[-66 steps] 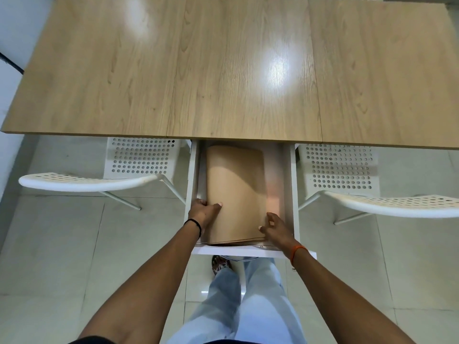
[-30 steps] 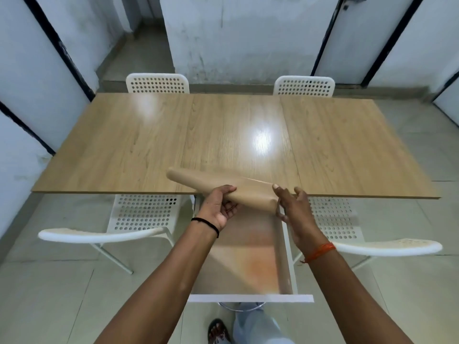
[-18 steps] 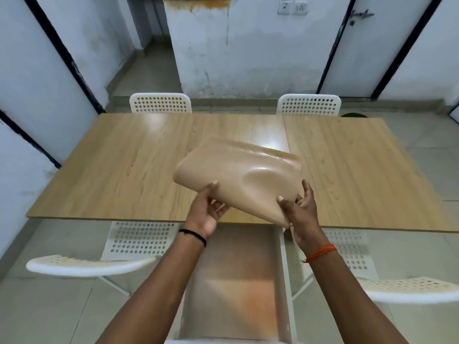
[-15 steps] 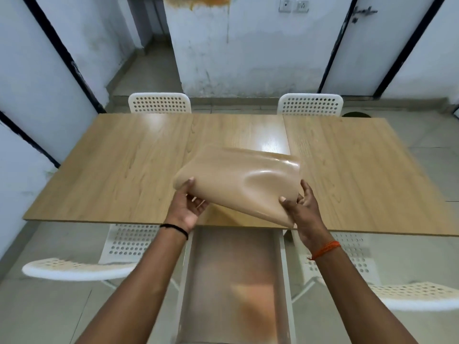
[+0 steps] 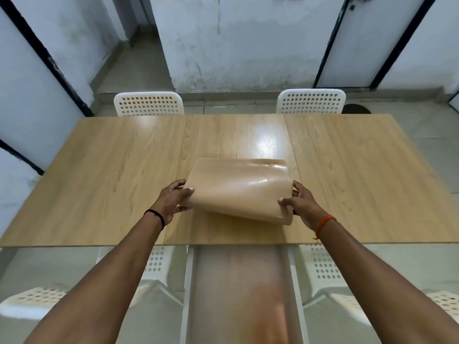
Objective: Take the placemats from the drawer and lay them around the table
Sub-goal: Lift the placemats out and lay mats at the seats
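Note:
A stack of tan, glossy placemats (image 5: 238,188) bulges upward above the near middle of the wooden table (image 5: 104,184). My left hand (image 5: 173,201) grips the stack's left edge, thumb on top. My right hand (image 5: 299,202) grips its right edge. The stack's near edge sags toward the tabletop; whether it touches I cannot tell. Below the table's front edge the white drawer (image 5: 238,294) stands pulled out, with only its bare brownish bottom showing.
Two white perforated chairs (image 5: 149,104) (image 5: 310,101) stand at the table's far side. Two more chairs (image 5: 32,304) (image 5: 442,304) flank the open drawer on the near side. Walls and a door lie beyond.
Both hands lifted the placemats out of the drawer, raised them over the table and brought them forward and lower. The left hand shifted out to the stack's left edge.

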